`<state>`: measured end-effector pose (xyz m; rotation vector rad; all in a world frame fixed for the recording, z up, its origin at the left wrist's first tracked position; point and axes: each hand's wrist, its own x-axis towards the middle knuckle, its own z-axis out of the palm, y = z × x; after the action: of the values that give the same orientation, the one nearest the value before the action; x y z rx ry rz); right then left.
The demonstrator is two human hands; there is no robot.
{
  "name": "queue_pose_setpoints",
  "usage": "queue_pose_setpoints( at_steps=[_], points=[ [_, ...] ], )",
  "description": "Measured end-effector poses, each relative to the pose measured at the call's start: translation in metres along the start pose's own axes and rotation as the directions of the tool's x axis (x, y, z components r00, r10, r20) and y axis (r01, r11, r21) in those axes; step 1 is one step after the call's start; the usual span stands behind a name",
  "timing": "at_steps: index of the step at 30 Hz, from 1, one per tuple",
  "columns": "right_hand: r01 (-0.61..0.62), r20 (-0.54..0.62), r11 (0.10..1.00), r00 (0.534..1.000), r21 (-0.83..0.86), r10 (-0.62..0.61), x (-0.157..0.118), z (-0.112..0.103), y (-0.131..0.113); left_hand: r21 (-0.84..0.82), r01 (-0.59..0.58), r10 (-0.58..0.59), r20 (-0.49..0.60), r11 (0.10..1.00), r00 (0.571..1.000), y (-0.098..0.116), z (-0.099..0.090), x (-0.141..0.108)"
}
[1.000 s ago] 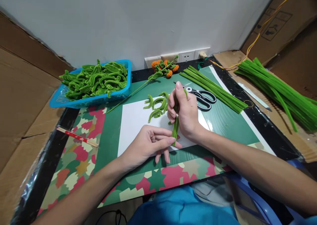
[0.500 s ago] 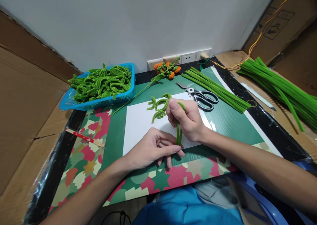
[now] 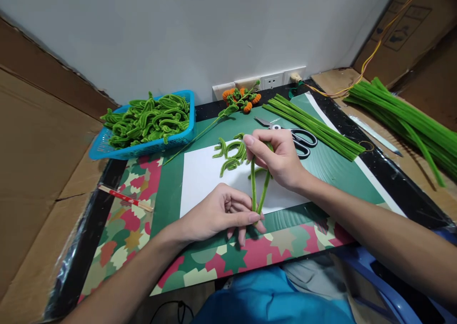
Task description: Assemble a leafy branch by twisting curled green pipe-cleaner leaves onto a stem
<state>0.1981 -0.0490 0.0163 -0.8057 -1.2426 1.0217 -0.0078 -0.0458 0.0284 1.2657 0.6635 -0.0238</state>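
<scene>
Between my two hands a green pipe cleaner (image 3: 253,186) is stretched, its two strands forming a narrow V. My left hand (image 3: 228,210) pinches the lower point between thumb and fingers. Above it, my right hand (image 3: 276,155) grips the upper part, which its fingers partly hide. Several short bent pipe cleaner pieces (image 3: 230,163) lie on the white paper (image 3: 203,186), just left of my right hand. Behind that hand rest scissors (image 3: 303,138) with black and grey handles, partly covered by it.
A blue basket (image 3: 194,119) heaped with bent green pieces stands at the back left. An orange-flowered stem (image 3: 228,110) lies behind the paper. Long green pipe cleaners (image 3: 314,126) lie right, with a larger bundle (image 3: 410,119) beyond. Chopsticks (image 3: 124,198) in a red wrapper lie left.
The strands between my hands have spread apart into a V. My right hand has shifted slightly up and right, and its fingers are less tightly curled. My left hand stays nearly in place.
</scene>
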Motion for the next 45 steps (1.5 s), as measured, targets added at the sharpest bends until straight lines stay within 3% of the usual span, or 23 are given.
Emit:
queue_pose_setpoints(
  at_steps=[6,15,21,35,45],
  points=[
    [0.082,-0.121,0.984,0.988,-0.159,-0.101,-0.0047,-0.0014,-0.0008,-0.014,0.046,-0.046,0.028,0.999,0.999,-0.0008,-0.0005,-0.0016],
    [0.135,-0.199,0.977,0.966,-0.164,-0.167,-0.0053,0.0015,0.0033,0.016,0.058,-0.059,0.007,0.998,0.998,0.0007,0.0029,0.0006],
    [0.084,-0.222,0.986,0.968,-0.147,-0.115,-0.0048,0.0012,-0.0020,-0.008,0.048,-0.048,-0.015,0.999,0.999,-0.0019,0.0033,0.0011],
    [0.091,-0.259,0.980,0.956,-0.176,-0.135,-0.0062,0.0009,-0.0012,0.038,0.052,-0.052,0.021,0.998,0.998,-0.0006,-0.0006,-0.0017],
    [0.096,-0.197,0.977,0.971,-0.191,-0.134,-0.0085,0.0020,0.0041,-0.006,0.020,-0.020,0.029,1.000,0.999,-0.0002,0.0033,-0.0004]
  ],
)
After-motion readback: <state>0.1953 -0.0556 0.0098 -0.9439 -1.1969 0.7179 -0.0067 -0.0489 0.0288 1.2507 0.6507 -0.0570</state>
